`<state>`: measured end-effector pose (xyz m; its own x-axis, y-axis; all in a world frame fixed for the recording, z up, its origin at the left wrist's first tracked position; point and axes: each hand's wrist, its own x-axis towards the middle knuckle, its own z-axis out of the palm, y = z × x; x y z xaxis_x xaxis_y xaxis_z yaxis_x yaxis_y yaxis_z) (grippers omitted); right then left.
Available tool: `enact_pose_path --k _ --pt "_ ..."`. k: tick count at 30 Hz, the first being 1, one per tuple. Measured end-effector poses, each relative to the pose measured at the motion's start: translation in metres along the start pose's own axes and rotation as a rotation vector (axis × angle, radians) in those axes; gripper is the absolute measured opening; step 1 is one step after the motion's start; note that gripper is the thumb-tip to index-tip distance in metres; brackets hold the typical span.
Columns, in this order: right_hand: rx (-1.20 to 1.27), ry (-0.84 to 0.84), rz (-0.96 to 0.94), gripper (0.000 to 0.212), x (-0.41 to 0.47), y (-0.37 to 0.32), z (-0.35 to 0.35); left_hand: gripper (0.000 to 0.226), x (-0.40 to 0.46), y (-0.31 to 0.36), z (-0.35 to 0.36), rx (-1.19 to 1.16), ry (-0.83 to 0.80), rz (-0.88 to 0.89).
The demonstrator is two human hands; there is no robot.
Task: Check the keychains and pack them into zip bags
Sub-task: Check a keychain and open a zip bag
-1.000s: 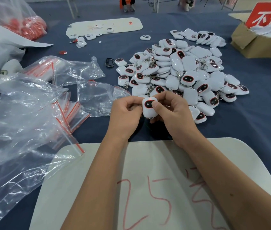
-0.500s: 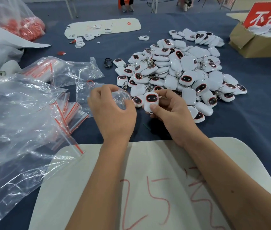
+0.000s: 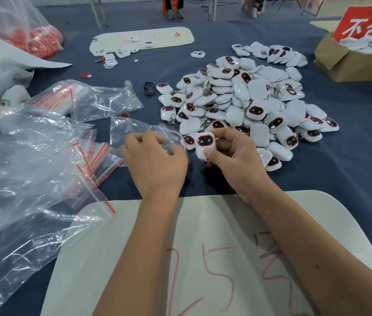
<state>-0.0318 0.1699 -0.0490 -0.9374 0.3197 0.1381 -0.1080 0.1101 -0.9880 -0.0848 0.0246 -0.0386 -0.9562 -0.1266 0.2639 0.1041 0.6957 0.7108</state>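
Dozens of keychains lie unpacked while the right hand grips one keychain and the left hand pinches a zip bag.

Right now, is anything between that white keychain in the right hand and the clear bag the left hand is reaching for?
Nothing visible: the white keychain sits beside the clear zip bag, with only the left hand on it.

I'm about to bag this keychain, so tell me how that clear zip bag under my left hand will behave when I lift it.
The zip bag is probably floppy: its film lies crumpled and wrinkled under the left hand. It looks very light and glossy, so it may slip or sag shut unless pinched near its opening while the right hand holds the keychain.
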Motion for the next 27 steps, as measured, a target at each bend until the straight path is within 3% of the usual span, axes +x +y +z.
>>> enact_pose_path --k 4,8,10,12,15,19,27 --pt "0.006 -0.022 -0.004 0.025 0.0 -0.002 0.001 0.025 0.003 0.002 -0.006 -0.045 0.142 0.107" --pt "-0.024 0.001 0.001 0.024 0.0 -0.002 0.001 0.055 0.018 -0.008 -0.009 0.117 -0.183 -0.011" --pt "-0.047 0.034 0.029 0.022 0.0 -0.001 0.001 0.048 0.016 -0.01 -0.007 0.138 -0.194 -0.009" --pt "-0.049 0.051 0.042 0.023 0.0 -0.001 0.002 0.047 0.01 -0.005 -0.007 0.078 -0.104 0.006" --pt "-0.004 0.033 0.027 0.034 -0.001 -0.004 0.002 0.042 0.007 -0.004 -0.006 0.004 -0.041 0.049" --pt "-0.094 0.015 0.024 0.017 -0.003 -0.007 0.005 0.037 0.01 -0.007 -0.005 0.028 -0.074 0.079" --pt "-0.138 0.122 0.005 0.033 -0.005 -0.005 0.005 0.028 0.01 -0.009 -0.006 0.063 -0.164 0.167"
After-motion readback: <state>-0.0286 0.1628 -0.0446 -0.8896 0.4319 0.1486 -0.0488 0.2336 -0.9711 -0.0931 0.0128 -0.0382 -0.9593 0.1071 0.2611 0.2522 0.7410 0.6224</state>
